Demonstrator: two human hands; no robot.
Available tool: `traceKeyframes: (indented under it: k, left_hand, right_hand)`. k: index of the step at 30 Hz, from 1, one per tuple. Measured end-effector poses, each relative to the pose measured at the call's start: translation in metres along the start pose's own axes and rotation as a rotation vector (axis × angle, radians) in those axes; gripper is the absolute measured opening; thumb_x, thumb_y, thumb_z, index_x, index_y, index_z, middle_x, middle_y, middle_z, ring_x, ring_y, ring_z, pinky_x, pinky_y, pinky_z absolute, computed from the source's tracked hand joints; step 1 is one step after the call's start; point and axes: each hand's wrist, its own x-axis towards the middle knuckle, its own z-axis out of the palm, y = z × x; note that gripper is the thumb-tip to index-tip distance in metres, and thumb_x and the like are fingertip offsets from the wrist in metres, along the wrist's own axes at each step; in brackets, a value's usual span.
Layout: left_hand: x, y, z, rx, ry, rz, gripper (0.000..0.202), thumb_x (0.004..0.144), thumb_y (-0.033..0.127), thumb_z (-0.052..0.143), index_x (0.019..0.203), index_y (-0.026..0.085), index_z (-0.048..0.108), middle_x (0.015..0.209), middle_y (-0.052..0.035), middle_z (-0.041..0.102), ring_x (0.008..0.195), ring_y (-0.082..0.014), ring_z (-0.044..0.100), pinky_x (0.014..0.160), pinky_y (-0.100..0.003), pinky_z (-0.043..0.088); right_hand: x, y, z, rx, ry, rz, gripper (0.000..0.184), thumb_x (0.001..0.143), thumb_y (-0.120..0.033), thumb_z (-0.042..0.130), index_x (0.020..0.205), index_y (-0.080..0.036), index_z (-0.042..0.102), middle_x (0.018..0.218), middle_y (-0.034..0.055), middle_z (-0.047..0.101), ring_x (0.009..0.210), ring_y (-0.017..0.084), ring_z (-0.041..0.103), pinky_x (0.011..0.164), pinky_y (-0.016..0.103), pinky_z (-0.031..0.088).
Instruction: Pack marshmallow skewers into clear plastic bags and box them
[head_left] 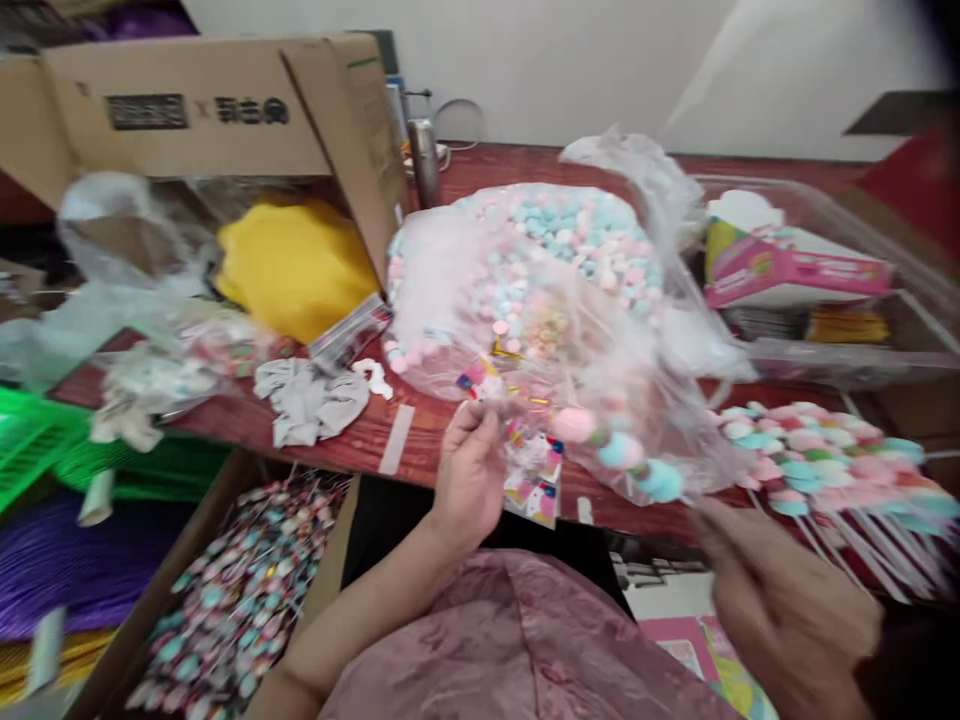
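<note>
Low at the right, my right hand (pixel 780 590), smeared by motion, is closed on the end of a pom-pom stick (pixel 619 450). Pink and light-blue pom-poms with small green bits between them line this stick, which points left toward my other hand. My left hand (pixel 472 470) pinches at the table's front edge; whatever is between its fingertips is too small to make out. Right beside those fingers lie small colourful printed cards (pixel 536 495) in clear wrapping. Behind both hands spreads a large clear plastic bag (pixel 442 290) with loose pink, blue and white pom-poms (pixel 570 225).
Finished-looking pom-pom sticks (pixel 832 460) are piled at the right. Behind them stands a clear plastic bin (pixel 840 357) with a pink box. At left are a cardboard box (pixel 202 110), a yellow bundle (pixel 296 265) and grey cloth (pixel 311 400). Below, a carton holds many sticks (pixel 232 600).
</note>
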Motion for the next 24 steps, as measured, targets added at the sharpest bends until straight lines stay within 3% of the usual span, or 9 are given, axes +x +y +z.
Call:
traceKeyframes:
  k: [1,3,8,11,15,19,24]
  left_hand:
    - [0.000,0.003,0.002,-0.038,-0.020,-0.032,0.026,0.074,0.037,0.076,0.081,0.019,0.059,0.084,-0.0015,0.073,0.084,-0.0170,0.069,0.079,-0.032,0.054]
    - [-0.001,0.008,-0.003,-0.059,-0.051,-0.071,0.026,0.077,0.038,0.073,0.083,0.019,0.057,0.078,-0.0012,0.072,0.079,-0.0182,0.070,0.076,-0.033,0.054]
    - [-0.012,0.013,-0.032,0.056,-0.036,0.025,0.032,0.076,0.041,0.075,0.078,0.019,0.053,0.065,0.0021,0.067,0.059,-0.0127,0.063,0.062,-0.026,0.050]
    - [-0.013,0.009,-0.040,0.108,-0.052,0.091,0.035,0.074,0.044,0.076,0.076,0.019,0.052,0.060,0.0040,0.063,0.052,-0.0089,0.055,0.055,-0.022,0.045]
    - [-0.011,0.006,-0.044,0.103,-0.099,0.071,0.033,0.076,0.044,0.074,0.074,0.019,0.052,0.057,0.0042,0.060,0.051,-0.0088,0.053,0.053,-0.022,0.043]
    - [-0.013,0.004,-0.049,0.143,-0.127,0.042,0.034,0.077,0.046,0.073,0.076,0.019,0.053,0.059,0.0027,0.061,0.052,-0.0097,0.053,0.052,-0.022,0.042]
    - [-0.019,-0.008,-0.056,0.209,-0.126,0.020,0.032,0.078,0.046,0.073,0.079,0.018,0.058,0.062,0.0026,0.061,0.054,-0.0082,0.052,0.051,-0.019,0.042]
  right_hand:
    - [0.002,-0.017,0.015,0.050,-0.051,-0.152,0.044,0.086,-0.013,0.060,0.126,-0.033,0.063,0.087,0.0019,0.073,0.071,0.019,0.070,0.061,0.030,0.053]
    - [0.009,-0.039,0.038,0.139,-0.098,-0.320,0.046,0.087,-0.009,0.055,0.129,-0.027,0.060,0.083,0.0023,0.072,0.066,0.016,0.068,0.058,0.027,0.052]
    - [0.018,-0.052,0.057,0.166,-0.189,-0.445,0.039,0.087,-0.006,0.052,0.121,-0.020,0.063,0.078,0.0020,0.069,0.059,0.012,0.062,0.052,0.024,0.046]
    - [0.017,-0.060,0.057,0.253,-0.248,-0.405,0.039,0.087,-0.005,0.051,0.120,-0.020,0.064,0.076,0.0017,0.069,0.059,0.012,0.062,0.054,0.023,0.048]
    - [0.011,-0.073,0.060,0.443,-0.270,-0.275,0.034,0.087,-0.007,0.056,0.117,-0.020,0.064,0.079,0.0017,0.070,0.068,0.014,0.068,0.062,0.023,0.054]
    - [-0.001,-0.077,0.070,0.424,-0.177,-0.257,0.035,0.084,-0.005,0.058,0.115,-0.020,0.065,0.077,0.0023,0.071,0.066,0.015,0.069,0.057,0.021,0.053]
    - [-0.017,-0.074,0.084,0.383,-0.201,-0.208,0.035,0.084,-0.004,0.055,0.114,-0.020,0.067,0.079,0.0040,0.072,0.064,0.014,0.068,0.058,0.022,0.054]
